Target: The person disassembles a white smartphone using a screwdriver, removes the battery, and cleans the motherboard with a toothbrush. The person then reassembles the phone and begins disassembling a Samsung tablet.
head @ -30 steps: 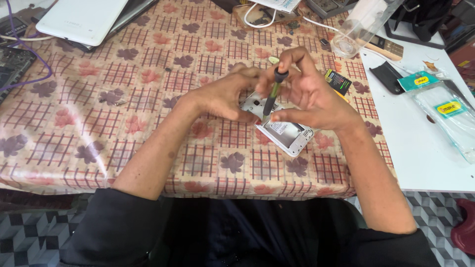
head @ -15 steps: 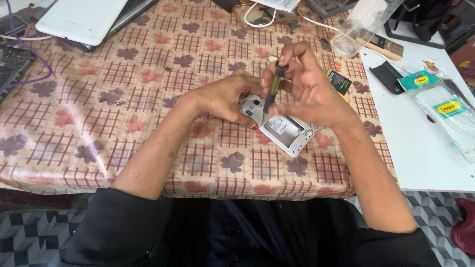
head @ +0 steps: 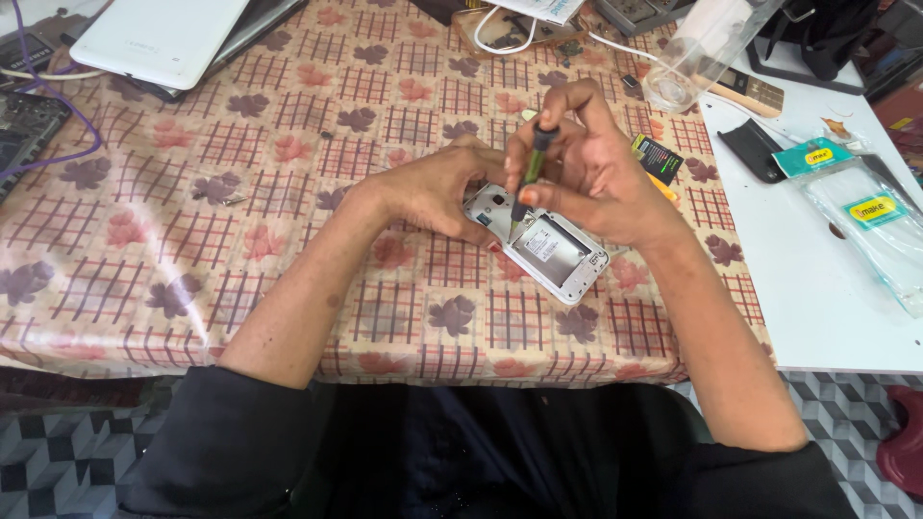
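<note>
Phone [head: 550,252] lies back-cover off, battery bay empty, under the grip. Right hand [head: 586,168] pinches a green-handled screwdriver [head: 528,175], tip on the upper frame; left hand [head: 437,187] steadies that end. Frame not yet lifted; unscrewing seemingly underway.

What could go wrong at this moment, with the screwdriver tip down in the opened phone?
The right hand holds the thin green-handled screwdriver nearly upright, so its tip could slip and scratch the exposed inside of the white back-opened phone. The left hand steadies only the phone's top end, so the phone might pivot on the glossy checked floral tablecloth, where any loosened screw would be hard to spot.
</note>
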